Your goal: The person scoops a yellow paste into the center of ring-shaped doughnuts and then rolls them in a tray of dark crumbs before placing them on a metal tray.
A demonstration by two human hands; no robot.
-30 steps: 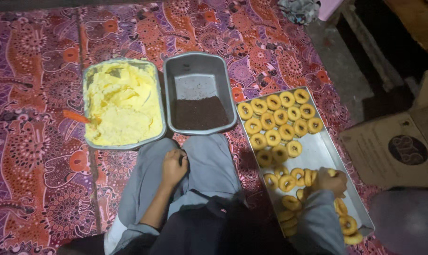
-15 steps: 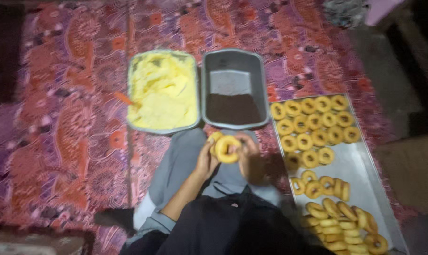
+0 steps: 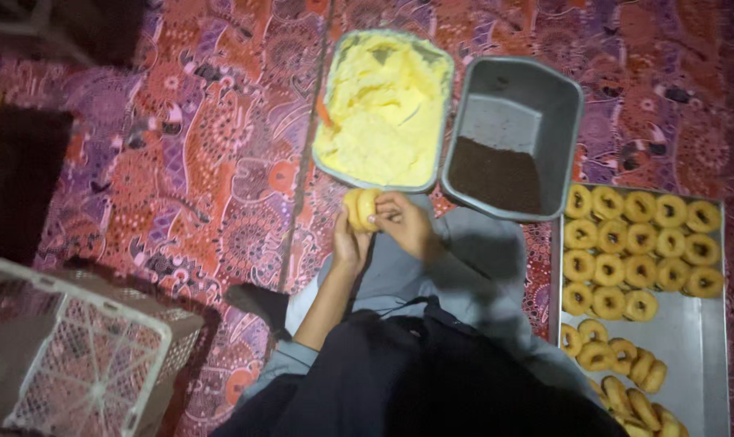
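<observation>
Hands meet over the seated person's lap: left hand [image 3: 349, 243] and right hand [image 3: 403, 222] both grip one ring-shaped doughnut [image 3: 360, 208], held on edge between the fingers. Just beyond it lie a tub of yellow cream [image 3: 383, 109] and, to its right, a grey tub [image 3: 537, 97] holding dark crumbs [image 3: 496, 174]. Metal tray [image 3: 699, 340] at the person's right carries rows of doughnuts. White plastic crate [image 3: 76, 356] stands at lower left on a patterned mat [image 3: 181, 137].

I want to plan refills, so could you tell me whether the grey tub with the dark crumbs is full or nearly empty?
Nearly empty: the grey tub shows bare bottom, with dark crumbs heaped only at its near end.
</observation>
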